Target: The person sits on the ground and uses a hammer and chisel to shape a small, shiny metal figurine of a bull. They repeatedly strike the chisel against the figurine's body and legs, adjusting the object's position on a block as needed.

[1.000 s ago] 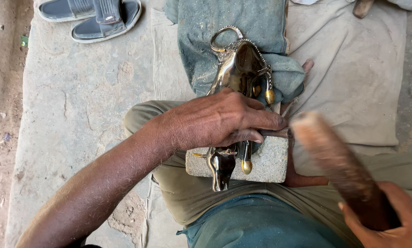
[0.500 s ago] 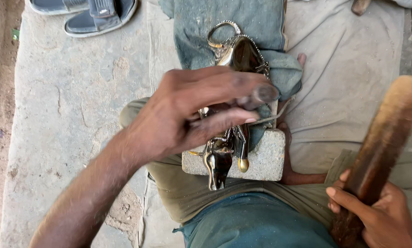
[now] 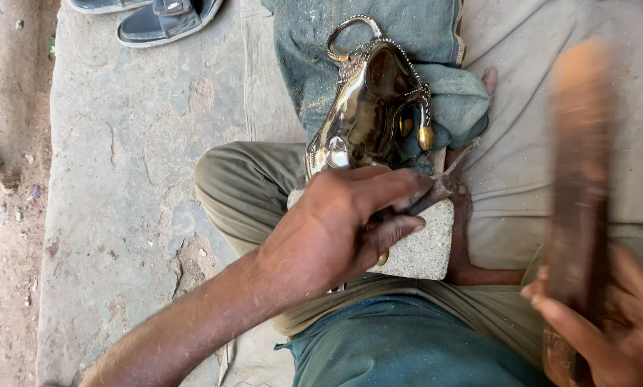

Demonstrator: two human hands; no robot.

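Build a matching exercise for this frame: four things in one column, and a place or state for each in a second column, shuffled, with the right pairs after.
Things:
1. metal figure
2. stone block
3. wooden mallet
4. sandal

Places or states:
A. on the concrete at the top left
B. raised and motion-blurred in the right hand
C. shiny, lying on blue cloth above the left hand
D. grey and rough, on the lap under the left hand

Pairs: 1-C, 2-D, 3-B, 4-A
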